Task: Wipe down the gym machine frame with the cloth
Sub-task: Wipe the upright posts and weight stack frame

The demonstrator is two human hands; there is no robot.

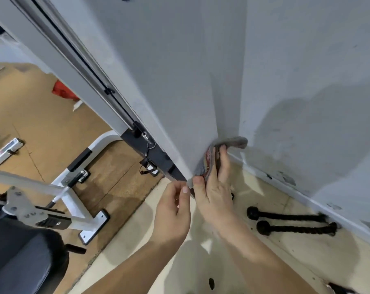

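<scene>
Floor: brown mat [42,124] on the left, pale tiles [296,249] on the right by the wall.
On the tiles: a black rope [292,223] with two round ends, close to the wall.
On the mat: white machine legs [95,223] with flat feet.
Far back: a red thing [63,91], too blurry to tell.

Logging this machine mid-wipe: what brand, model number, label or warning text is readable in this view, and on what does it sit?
No text is legible in this view.
Sticker on the white bar, far left: red and dark print, too blurred to read.
Stamped marks on the grey bracket: too small to read.
Tag under the cable clip: blurred.
Machine frame and cloth: no lettering shows.
</scene>
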